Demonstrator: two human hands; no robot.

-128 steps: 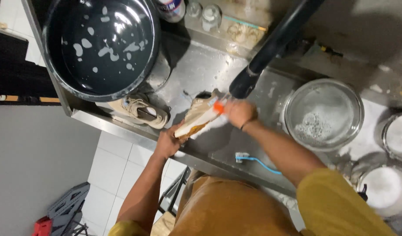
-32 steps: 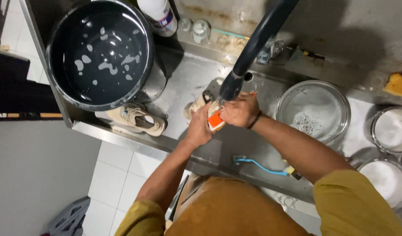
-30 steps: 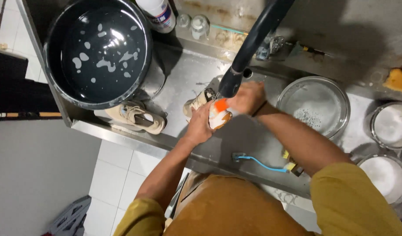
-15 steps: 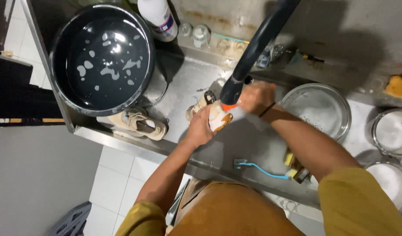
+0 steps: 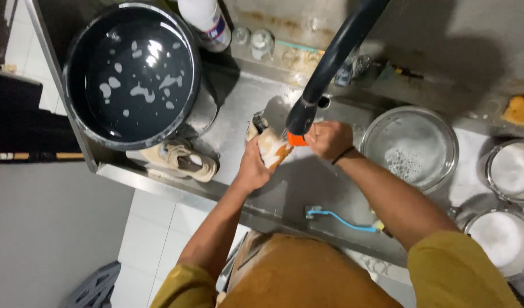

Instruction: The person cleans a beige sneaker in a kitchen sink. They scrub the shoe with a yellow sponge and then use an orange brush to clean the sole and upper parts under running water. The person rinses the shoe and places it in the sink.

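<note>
1. Two hands meet at the middle of the metal sink [image 5: 307, 188]. The left hand [image 5: 252, 166] has its fingers wrapped tight around a beige shoe [image 5: 266, 144], held off the sink floor.
2. The right hand [image 5: 328, 139], at 3 o'clock of the shoe, is curled shut around an orange brush [image 5: 296, 140]; the brush touches the shoe's side.
3. A dark hose [image 5: 336, 60] hangs down from 1 o'clock; its mouth sits just above the shoe and brush.
4. A second beige shoe [image 5: 179, 161] lies on the sink floor at 9 o'clock of the left hand, near it.
5. A dark bucket [image 5: 74, 68] of water with foam flecks stands at 10 o'clock, touching that second shoe.
6. A glass bowl [image 5: 413, 142] with suds sits at 3 o'clock of the right hand, near.
7. A blue toothbrush [image 5: 339, 218] lies on the front rim at 6 o'clock.
8. A white bottle [image 5: 205, 23] stands at 11 o'clock, beside the bucket.
</note>
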